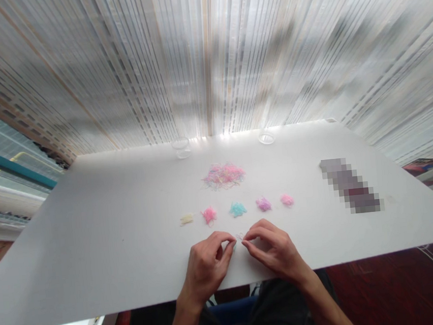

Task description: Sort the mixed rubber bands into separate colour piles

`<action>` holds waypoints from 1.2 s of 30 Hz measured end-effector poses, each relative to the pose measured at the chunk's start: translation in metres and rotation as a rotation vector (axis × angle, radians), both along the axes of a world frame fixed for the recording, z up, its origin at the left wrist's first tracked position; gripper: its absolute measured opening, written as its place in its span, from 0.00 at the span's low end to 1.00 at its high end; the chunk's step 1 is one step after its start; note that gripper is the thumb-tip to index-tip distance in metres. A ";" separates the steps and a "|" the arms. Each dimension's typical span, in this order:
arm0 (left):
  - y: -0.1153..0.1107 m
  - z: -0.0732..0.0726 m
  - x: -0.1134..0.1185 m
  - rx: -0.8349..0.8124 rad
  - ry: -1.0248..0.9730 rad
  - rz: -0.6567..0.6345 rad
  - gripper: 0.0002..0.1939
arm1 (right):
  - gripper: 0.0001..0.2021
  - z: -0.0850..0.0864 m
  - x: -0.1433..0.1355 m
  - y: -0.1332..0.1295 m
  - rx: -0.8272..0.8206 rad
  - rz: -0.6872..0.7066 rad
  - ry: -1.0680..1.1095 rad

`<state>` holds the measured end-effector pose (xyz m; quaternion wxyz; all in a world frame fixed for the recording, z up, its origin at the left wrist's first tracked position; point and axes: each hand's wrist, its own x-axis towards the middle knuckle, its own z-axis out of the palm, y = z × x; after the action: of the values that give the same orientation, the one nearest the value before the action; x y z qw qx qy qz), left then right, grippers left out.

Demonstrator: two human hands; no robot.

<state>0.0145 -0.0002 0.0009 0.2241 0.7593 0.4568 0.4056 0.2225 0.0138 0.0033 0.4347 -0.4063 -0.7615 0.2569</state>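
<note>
Close to the table's front edge, my left hand is closed in a pinch, thumb against forefinger. A bit of pale teal, looking like a small rubber band, shows at its thumb tip. Facing it, my right hand pinches too, with a thin pale purplish rubber band at its fingertips. Just beyond the hands lies a row of small rubber band piles: cream, deep pink, teal, purple and light pink. Behind them spreads a larger mixed-colour pile.
Two clear plastic containers, one on the left and a shallow one on the right, stand at the back of the white table. A blurred-out object lies on the right. A pleated pale curtain hangs behind.
</note>
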 end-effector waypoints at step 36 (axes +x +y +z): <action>0.005 0.000 0.000 0.022 0.008 0.247 0.05 | 0.07 -0.006 -0.002 0.001 0.062 -0.148 -0.166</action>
<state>0.0147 0.0049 0.0009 0.1623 0.7012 0.5432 0.4323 0.2207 0.0151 -0.0024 0.4004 -0.4676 -0.7704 0.1660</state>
